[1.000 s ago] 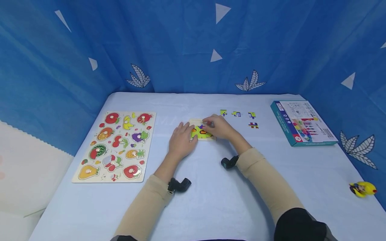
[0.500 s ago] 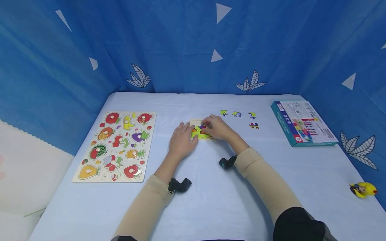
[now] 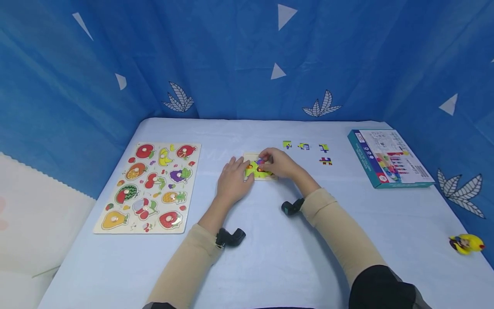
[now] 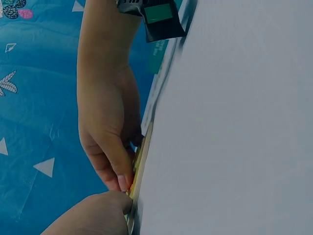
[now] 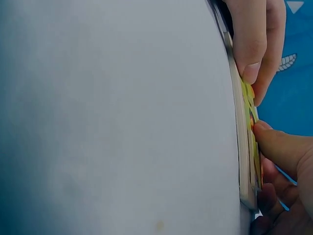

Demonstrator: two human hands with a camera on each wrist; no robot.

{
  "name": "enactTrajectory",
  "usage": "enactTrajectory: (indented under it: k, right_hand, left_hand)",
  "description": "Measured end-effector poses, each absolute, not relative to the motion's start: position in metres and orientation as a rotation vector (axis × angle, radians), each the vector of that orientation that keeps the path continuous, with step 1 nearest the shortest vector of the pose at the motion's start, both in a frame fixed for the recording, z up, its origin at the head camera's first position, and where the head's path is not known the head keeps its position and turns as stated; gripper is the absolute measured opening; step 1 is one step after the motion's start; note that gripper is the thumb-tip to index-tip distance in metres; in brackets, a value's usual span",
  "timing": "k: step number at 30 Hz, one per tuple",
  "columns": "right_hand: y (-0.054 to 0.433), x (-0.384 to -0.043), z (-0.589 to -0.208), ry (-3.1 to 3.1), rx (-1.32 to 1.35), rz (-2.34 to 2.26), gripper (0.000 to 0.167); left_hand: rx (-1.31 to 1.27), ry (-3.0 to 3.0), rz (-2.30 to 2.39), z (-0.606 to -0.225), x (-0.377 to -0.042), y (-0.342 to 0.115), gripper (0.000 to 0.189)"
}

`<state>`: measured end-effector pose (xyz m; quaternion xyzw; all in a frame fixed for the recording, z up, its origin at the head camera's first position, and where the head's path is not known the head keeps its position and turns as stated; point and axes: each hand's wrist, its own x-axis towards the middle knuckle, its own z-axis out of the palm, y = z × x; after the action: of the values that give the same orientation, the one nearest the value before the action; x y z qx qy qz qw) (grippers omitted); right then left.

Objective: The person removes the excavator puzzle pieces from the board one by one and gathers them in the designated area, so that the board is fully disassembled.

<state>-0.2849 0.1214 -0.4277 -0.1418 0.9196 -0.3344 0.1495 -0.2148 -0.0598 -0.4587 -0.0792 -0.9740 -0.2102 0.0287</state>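
A small puzzle board (image 3: 266,178) with a pale wooden frame and a yellow-green picture lies flat at the middle of the table. My left hand (image 3: 232,182) rests at its left side, fingers extended and thumb pressing its face. From the right, my right hand (image 3: 279,163) pinches a jigsaw piece (image 5: 259,171) between thumb and fingers, low over the board; the fingers partly hide it. In the left wrist view, the right thumb (image 4: 122,182) points down at the board, close to the left hand (image 4: 88,215).
Several loose jigsaw pieces (image 3: 325,161) lie beyond my right hand. A fruit peg puzzle (image 3: 154,206) lies to the left. At the right are a teal-edged box (image 3: 393,159) and a yellow duck toy (image 3: 467,243). A blue curtain (image 3: 239,60) hangs behind the table.
The right hand shifts slightly over the board, its fingers adjusting on the piece, and its forearm swings a little left. My left hand stays in place.
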Motion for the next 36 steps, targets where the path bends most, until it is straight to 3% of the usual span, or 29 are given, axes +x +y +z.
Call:
enactTrajectory:
  k: [19, 29, 36]
  right_hand:
    - [0.1200, -0.2892, -0.4263, 2.579, -0.348, -1.086, 0.019]
    - [0.1230, -0.2886, -0.4245, 2.547, -0.429, -1.074, 0.032]
    - [0.1251, -0.2873, -0.4251, 2.533, -0.426, -1.082, 0.032]
  left_hand:
    - [-0.222, -3.000, -0.652, -0.4597, -0.2151, -0.0585, 0.055]
    - [-0.246, -2.991, -0.659, -0.4595, -0.2154, -0.0594, 0.049]
    - [-0.261, -2.983, -0.671, -0.4589, -0.2148, -0.0596, 0.049]
